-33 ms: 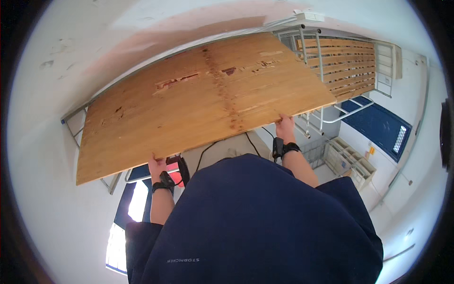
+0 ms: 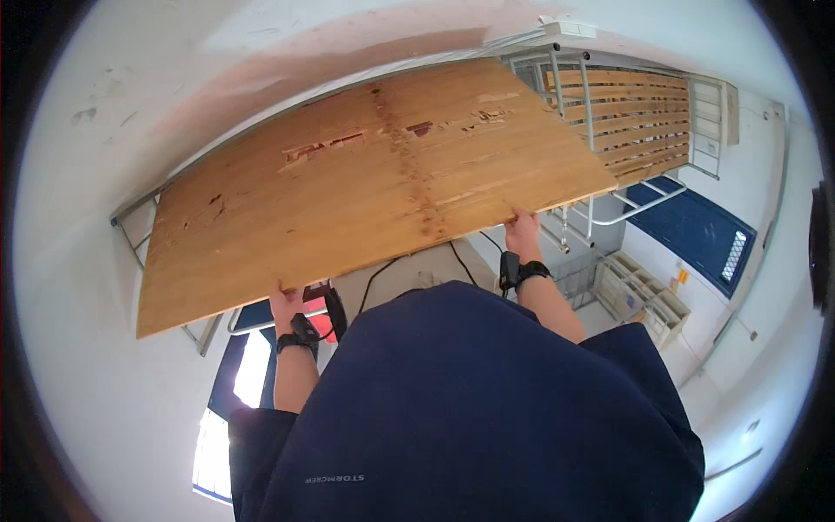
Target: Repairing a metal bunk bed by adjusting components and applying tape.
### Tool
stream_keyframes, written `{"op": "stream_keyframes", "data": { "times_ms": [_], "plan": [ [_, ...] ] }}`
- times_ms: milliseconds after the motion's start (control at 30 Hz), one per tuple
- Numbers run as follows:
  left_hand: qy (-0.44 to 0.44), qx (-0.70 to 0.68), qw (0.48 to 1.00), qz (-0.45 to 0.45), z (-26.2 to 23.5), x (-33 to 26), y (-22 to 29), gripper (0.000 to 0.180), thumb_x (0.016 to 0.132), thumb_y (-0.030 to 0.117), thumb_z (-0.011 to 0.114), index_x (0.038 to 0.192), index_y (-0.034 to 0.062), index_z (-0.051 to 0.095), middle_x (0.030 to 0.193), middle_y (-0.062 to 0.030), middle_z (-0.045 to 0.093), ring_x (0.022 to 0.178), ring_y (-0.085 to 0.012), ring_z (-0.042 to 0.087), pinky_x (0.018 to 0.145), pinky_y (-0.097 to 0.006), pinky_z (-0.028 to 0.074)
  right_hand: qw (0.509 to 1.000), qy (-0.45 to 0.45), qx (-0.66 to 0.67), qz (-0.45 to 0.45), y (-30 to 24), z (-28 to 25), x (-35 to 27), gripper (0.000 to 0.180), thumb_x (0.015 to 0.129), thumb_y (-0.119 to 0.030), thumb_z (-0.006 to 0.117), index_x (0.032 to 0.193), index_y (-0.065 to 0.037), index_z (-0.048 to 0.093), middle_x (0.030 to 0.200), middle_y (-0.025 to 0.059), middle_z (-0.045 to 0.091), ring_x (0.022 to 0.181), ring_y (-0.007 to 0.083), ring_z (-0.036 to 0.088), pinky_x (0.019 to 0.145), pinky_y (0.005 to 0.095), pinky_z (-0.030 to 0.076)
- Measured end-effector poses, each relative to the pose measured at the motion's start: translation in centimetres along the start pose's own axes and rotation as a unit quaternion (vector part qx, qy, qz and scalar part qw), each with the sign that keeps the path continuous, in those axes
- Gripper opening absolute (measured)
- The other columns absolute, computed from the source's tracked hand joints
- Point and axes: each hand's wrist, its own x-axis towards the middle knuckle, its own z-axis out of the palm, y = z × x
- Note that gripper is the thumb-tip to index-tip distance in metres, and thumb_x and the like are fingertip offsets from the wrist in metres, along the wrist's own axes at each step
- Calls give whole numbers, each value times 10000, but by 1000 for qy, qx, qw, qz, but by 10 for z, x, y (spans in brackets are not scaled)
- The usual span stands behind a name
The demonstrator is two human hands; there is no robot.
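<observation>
A person is gripping a large plywood board [image 2: 374, 187] by its near long edge, the left hand [image 2: 285, 304] and right hand [image 2: 523, 233] both clamping that edge, well apart. The board is lying ahead of both hands, its long axis running left to right, its far edge reaching a grey metal bed frame [image 2: 609, 113].

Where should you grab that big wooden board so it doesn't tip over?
Grab the wooden board on its long near edge, coming from below, hands far apart. It is wide, flat and thin, so a spread grip probably keeps it level. That is how it is held here: the left hand near one end, the right hand toward the other, fingers curled over the edge.
</observation>
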Motion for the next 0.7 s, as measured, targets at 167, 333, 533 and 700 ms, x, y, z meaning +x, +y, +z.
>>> {"op": "stream_keyframes", "data": {
  "times_ms": [167, 333, 533, 700],
  "plan": [
    [-70, 97, 989, 85, 1, 22, 1, 224, 957, 174, 474, 1086, 22, 577, 1064, -71, 633, 968, -201, 594, 843, -330, 503, 999, 38, -4, -33, 5, 1, -1, 278, 835, 6, 566, 1072, -89, 455, 997, 94, 556, 888, 250, 581, 699, 385, 502],
    [4, 41, 998, 54, -13, 16, 0, 219, 948, 182, 501, 1075, 24, 582, 1051, -69, 639, 971, -206, 600, 846, -342, 501, 1000, 13, 9, -15, 7, -5, -6, 370, 815, 11, 580, 1134, -87, 422, 1045, 93, 539, 932, 245, 565, 722, 387, 498],
    [9, -1, 994, 110, -5, 24, 5, 207, 940, 190, 528, 1047, 25, 593, 1014, -68, 652, 893, -202, 617, 817, -333, 509, 998, -9, -13, -56, -14, 31, -15, 425, 790, 30, 581, 1172, -88, 438, 1044, 92, 551, 926, 237, 577, 726, 377, 508],
    [-21, 22, 993, 114, 22, 21, 21, 169, 919, 145, 551, 1012, 9, 588, 950, -69, 645, 868, -178, 614, 784, -322, 520, 997, -15, 12, -72, -19, 46, -5, 406, 784, 38, 578, 1149, -73, 440, 1051, 99, 548, 916, 237, 579, 696, 374, 512]
  ]
}}
